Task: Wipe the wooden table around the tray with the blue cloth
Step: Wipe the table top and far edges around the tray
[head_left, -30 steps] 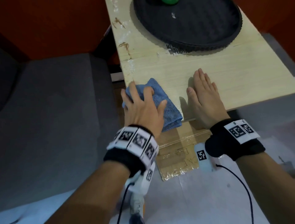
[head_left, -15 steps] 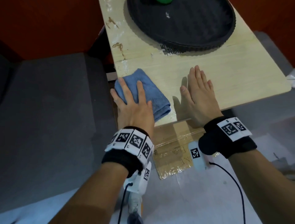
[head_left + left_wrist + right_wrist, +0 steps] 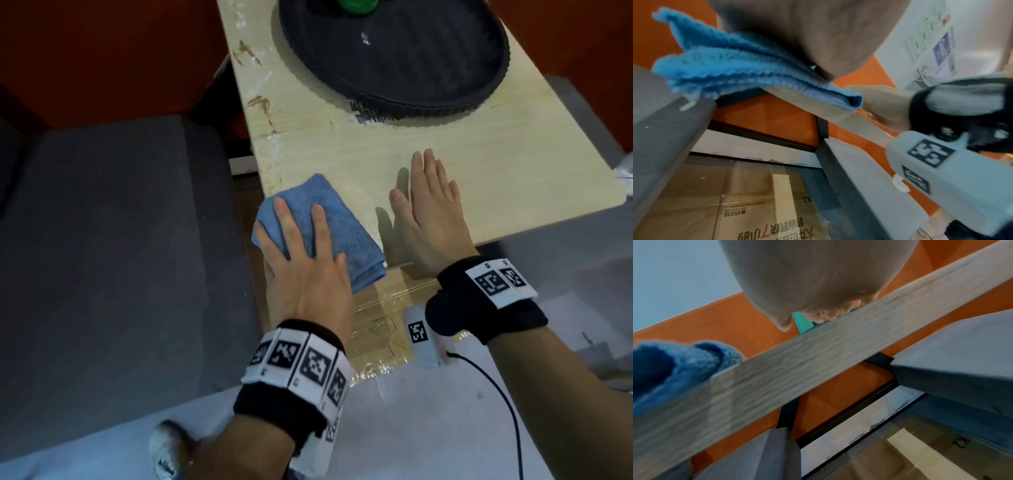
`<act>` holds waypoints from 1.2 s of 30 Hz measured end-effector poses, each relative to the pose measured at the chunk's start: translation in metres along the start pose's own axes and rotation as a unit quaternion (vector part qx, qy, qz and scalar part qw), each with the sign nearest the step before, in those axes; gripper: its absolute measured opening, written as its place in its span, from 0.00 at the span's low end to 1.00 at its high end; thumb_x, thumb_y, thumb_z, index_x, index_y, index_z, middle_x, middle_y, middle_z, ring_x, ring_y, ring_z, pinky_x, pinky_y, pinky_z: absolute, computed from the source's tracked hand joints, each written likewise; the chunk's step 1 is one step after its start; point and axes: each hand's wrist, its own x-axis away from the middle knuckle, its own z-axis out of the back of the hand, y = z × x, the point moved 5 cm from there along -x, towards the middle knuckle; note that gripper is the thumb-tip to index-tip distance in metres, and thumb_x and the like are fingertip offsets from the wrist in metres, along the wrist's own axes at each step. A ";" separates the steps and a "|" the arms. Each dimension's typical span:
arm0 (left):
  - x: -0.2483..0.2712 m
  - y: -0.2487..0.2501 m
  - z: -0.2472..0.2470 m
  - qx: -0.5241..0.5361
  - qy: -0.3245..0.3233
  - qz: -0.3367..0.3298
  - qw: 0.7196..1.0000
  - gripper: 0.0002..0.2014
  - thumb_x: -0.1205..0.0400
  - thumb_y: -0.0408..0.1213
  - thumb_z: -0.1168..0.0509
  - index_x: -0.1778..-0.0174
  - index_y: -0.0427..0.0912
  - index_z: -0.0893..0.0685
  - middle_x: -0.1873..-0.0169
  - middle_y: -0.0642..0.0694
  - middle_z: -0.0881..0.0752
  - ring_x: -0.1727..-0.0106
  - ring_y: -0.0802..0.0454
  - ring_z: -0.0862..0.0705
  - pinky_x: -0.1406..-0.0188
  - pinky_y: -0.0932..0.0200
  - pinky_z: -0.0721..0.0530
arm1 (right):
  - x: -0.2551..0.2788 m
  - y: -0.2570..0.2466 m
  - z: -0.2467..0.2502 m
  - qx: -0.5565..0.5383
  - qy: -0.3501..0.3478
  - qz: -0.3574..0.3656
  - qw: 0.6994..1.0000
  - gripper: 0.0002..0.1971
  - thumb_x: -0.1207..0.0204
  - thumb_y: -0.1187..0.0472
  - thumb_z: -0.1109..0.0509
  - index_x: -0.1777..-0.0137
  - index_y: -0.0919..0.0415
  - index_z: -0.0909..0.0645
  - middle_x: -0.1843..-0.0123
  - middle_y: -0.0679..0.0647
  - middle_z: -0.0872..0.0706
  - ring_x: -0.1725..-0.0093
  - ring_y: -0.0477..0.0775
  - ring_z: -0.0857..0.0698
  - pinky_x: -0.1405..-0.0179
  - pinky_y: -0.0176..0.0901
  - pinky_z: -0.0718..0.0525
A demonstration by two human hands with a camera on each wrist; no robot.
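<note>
Blue cloth [image 3: 318, 233], folded, at the near left corner of the wooden table [image 3: 479, 164], overhanging its edge, pressed flat under the spread fingers of the left hand [image 3: 305, 270]; right hand [image 3: 431, 219] just beside, fingers straight, palm down on bare wood. Best kept flat with even pressure, swept up past the brown stains [image 3: 262, 106] and round the black tray [image 3: 394, 54] without nudging it; tray's far rim and green object [image 3: 356, 4] cut off
</note>
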 end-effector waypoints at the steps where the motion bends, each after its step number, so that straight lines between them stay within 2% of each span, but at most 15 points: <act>1: 0.002 0.000 0.000 0.007 -0.002 0.004 1.000 0.34 0.15 0.55 0.61 0.18 0.48 0.67 0.20 0.34 0.71 0.19 0.27 0.64 0.22 0.39 0.39 | 0.000 -0.001 -0.001 -0.003 0.001 0.000 1.000 0.32 0.14 0.45 0.57 0.15 0.58 0.61 0.14 0.54 0.61 0.15 0.51 0.61 0.17 0.52 0.62; 4: -0.009 0.004 0.000 0.022 -0.024 0.030 0.999 0.39 0.20 0.66 0.61 0.19 0.52 0.70 0.21 0.36 0.75 0.20 0.26 0.66 0.21 0.35 0.43 | -0.002 -0.003 -0.001 -0.005 0.005 -0.002 1.000 0.32 0.14 0.45 0.56 0.15 0.58 0.61 0.13 0.53 0.61 0.15 0.51 0.61 0.17 0.52 0.62; 6: -0.018 0.008 0.002 0.026 -0.028 0.044 0.998 0.42 0.22 0.70 0.59 0.19 0.53 0.70 0.22 0.37 0.75 0.20 0.25 0.63 0.22 0.33 0.43 | -0.003 -0.004 0.000 -0.007 0.008 -0.002 1.000 0.32 0.14 0.45 0.56 0.15 0.58 0.61 0.13 0.53 0.61 0.15 0.51 0.61 0.17 0.52 0.61; 10: -0.009 0.006 0.000 0.037 -0.011 0.024 0.999 0.40 0.20 0.67 0.59 0.18 0.54 0.68 0.21 0.37 0.74 0.20 0.26 0.58 0.23 0.35 0.38 | -0.003 -0.005 0.003 -0.015 0.009 -0.006 1.000 0.32 0.14 0.45 0.55 0.15 0.58 0.61 0.13 0.53 0.61 0.15 0.51 0.61 0.17 0.51 0.61; 13: 0.006 -0.001 0.000 0.032 0.015 -0.018 0.999 0.35 0.19 0.61 0.66 0.16 0.51 0.56 0.19 0.29 0.61 0.21 0.28 0.54 0.27 0.33 0.31 | -0.004 -0.007 0.006 -0.011 0.008 -0.005 1.000 0.33 0.14 0.45 0.55 0.15 0.57 0.61 0.13 0.53 0.61 0.15 0.51 0.60 0.18 0.50 0.61; 14: 0.005 -0.003 0.001 0.022 0.017 -0.028 0.999 0.34 0.19 0.58 0.67 0.16 0.48 0.54 0.19 0.27 0.58 0.21 0.28 0.55 0.27 0.32 0.31 | -0.004 -0.007 0.007 -0.009 0.007 -0.005 1.000 0.33 0.14 0.45 0.55 0.15 0.57 0.61 0.13 0.53 0.61 0.15 0.50 0.61 0.18 0.50 0.62; 16: -0.011 -0.007 0.001 0.009 -0.006 -0.035 0.999 0.32 0.17 0.54 0.68 0.17 0.47 0.61 0.20 0.27 0.65 0.19 0.29 0.59 0.23 0.34 0.37 | -0.005 -0.005 0.009 -0.004 0.007 -0.005 1.000 0.33 0.14 0.45 0.55 0.15 0.57 0.61 0.13 0.53 0.61 0.15 0.51 0.60 0.18 0.50 0.61; 19: -0.037 -0.011 0.019 0.037 -0.002 0.006 0.999 0.31 0.13 0.51 0.59 0.18 0.50 0.67 0.21 0.35 0.73 0.18 0.32 0.58 0.22 0.40 0.35 | -0.005 -0.004 0.012 -0.004 0.015 -0.002 1.000 0.33 0.14 0.45 0.54 0.15 0.59 0.60 0.13 0.56 0.59 0.15 0.53 0.59 0.18 0.52 0.60; 22: -0.021 -0.004 0.015 0.032 0.003 -0.010 0.999 0.32 0.14 0.52 0.59 0.17 0.48 0.67 0.21 0.34 0.73 0.18 0.32 0.56 0.21 0.41 0.37 | -0.003 -0.003 0.013 -0.006 0.020 -0.004 1.000 0.33 0.14 0.45 0.54 0.15 0.59 0.60 0.13 0.56 0.59 0.15 0.53 0.59 0.18 0.53 0.60; 25: 0.004 -0.005 0.005 0.025 -0.007 -0.028 0.999 0.35 0.19 0.56 0.64 0.17 0.48 0.64 0.21 0.30 0.71 0.19 0.29 0.52 0.21 0.42 0.38 | -0.003 -0.006 0.010 -0.009 0.016 -0.001 1.000 0.33 0.14 0.45 0.54 0.15 0.58 0.60 0.13 0.55 0.59 0.15 0.53 0.59 0.18 0.53 0.60; 29: -0.022 -0.012 0.008 0.057 -0.013 -0.007 0.998 0.33 0.15 0.56 0.58 0.17 0.53 0.65 0.21 0.36 0.73 0.19 0.29 0.51 0.24 0.41 0.32 | -0.009 -0.011 0.011 -0.006 0.007 0.005 1.000 0.33 0.14 0.45 0.54 0.15 0.59 0.60 0.13 0.56 0.59 0.15 0.53 0.59 0.18 0.53 0.60; 32: -0.021 -0.008 0.009 0.070 -0.014 0.003 0.997 0.34 0.15 0.56 0.56 0.18 0.54 0.66 0.21 0.38 0.74 0.19 0.30 0.51 0.25 0.43 0.32 | -0.009 -0.006 0.014 -0.011 0.012 -0.003 1.000 0.32 0.13 0.45 0.55 0.15 0.59 0.60 0.13 0.56 0.59 0.15 0.53 0.59 0.18 0.53 0.60; 36: 0.008 -0.006 0.001 0.046 -0.023 -0.039 0.998 0.38 0.22 0.61 0.64 0.18 0.52 0.66 0.21 0.36 0.74 0.18 0.31 0.57 0.23 0.43 0.32 | -0.001 0.017 0.027 -0.052 0.051 -0.042 0.996 0.30 0.12 0.49 0.55 0.15 0.60 0.57 0.13 0.56 0.58 0.15 0.52 0.58 0.16 0.54 0.58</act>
